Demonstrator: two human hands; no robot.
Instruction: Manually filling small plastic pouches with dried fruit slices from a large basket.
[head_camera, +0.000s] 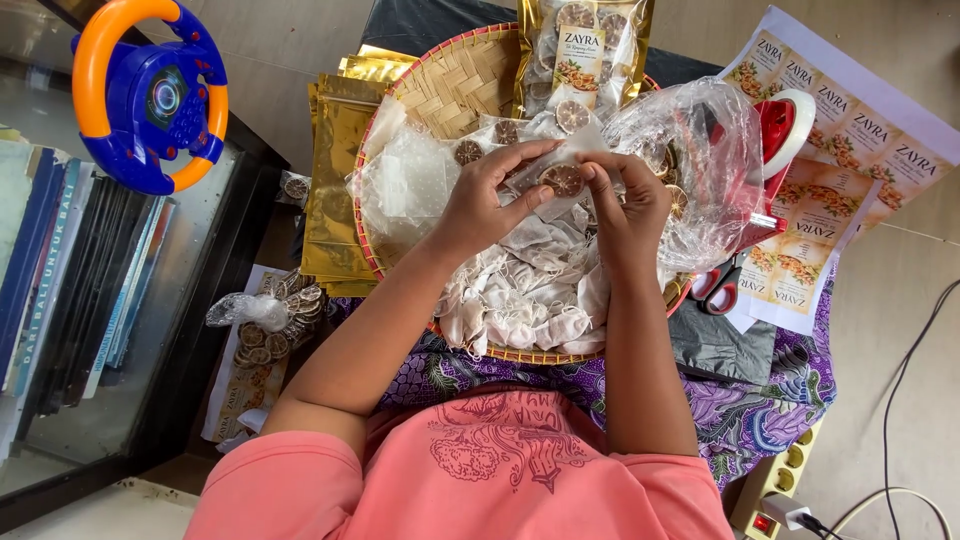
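Over the round woven bamboo tray (450, 80), heaped with small white mesh pouches (530, 300), our left hand (480, 205) and right hand (630, 205) pinch their fingers on a dried brown citrus slice (562, 180) in one pouch. The crumpled clear plastic bag (700, 150) blurs its contents.

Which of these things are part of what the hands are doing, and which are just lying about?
In use:
left hand and right hand, together holding a dried citrus slice in a small white pouch
pile of white pouches
woven tray
clear bag of slices

Lying about:
toy steering wheel
books
scissors
power strip
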